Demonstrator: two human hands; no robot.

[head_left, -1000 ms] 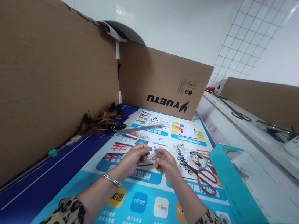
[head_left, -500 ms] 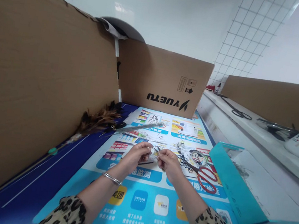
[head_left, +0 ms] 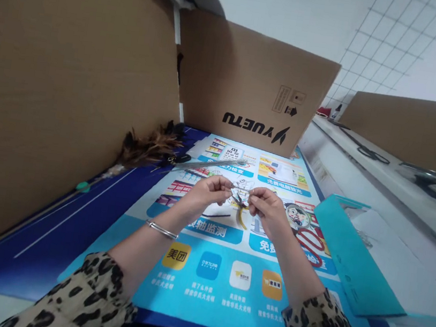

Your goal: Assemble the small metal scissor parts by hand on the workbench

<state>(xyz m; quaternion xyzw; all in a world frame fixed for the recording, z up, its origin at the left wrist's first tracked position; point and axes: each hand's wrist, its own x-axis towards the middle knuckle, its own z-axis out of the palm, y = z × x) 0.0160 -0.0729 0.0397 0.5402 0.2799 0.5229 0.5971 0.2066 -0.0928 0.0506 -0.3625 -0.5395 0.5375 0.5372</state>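
My left hand [head_left: 209,193] and my right hand [head_left: 268,209] are held close together above a printed blue poster mat [head_left: 211,271], fingers pinched. Between them runs a small thin wire piece [head_left: 242,189], too fine to name, gripped at each end. A silver bangle [head_left: 161,228] sits on my left wrist. Small yellow-handled pliers [head_left: 241,214] lie on the mat just below the hands. Red-handled scissors [head_left: 309,247] lie to the right, partly behind my right hand.
Cardboard walls stand at the left [head_left: 62,87] and at the back, marked YUETU [head_left: 248,92]. A feather duster [head_left: 146,151] and a long metal tool [head_left: 209,164] lie near the back left. A teal box lid [head_left: 354,258] lies at the right. Black scissors [head_left: 368,151] rest on the neighbouring bench.
The camera has tilted down, so the scene sits higher in view. Both hands stay pinched together on the small piece and have lifted slightly; the yellow pliers now show beneath them.
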